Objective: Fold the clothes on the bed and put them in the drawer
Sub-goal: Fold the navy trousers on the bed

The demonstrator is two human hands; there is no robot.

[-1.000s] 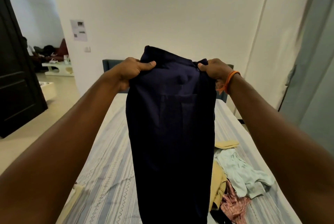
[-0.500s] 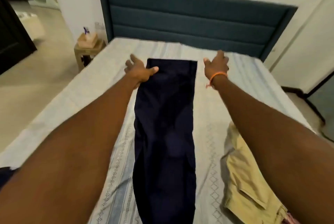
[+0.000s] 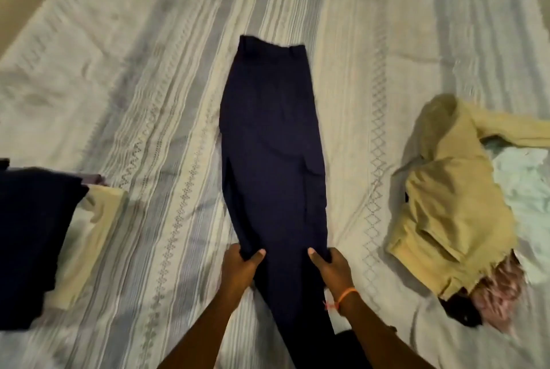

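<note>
Navy trousers (image 3: 272,142) lie flat along the bed (image 3: 372,41), long axis running straight away from both hands, left hand (image 3: 239,269) and right hand (image 3: 330,269) each pinching an opposite edge, equally near.

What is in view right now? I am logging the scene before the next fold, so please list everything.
navy trousers: one, dark navy, laid lengthwise down the middle of the bed, waistband at the far end
bedspread: one, cream with grey stripes, covers the bed
khaki garment: one, tan, crumpled at the right
pale green garment: one, mint, beside the khaki one at the right edge
pink garment: one, pink, under the khaki one's near end
dark folded garment: one, navy, left edge
cream folded garment: one, under the dark one
wristband: one, orange, right wrist
left hand: grips the trousers' left edge
right hand: grips their right edge
</note>
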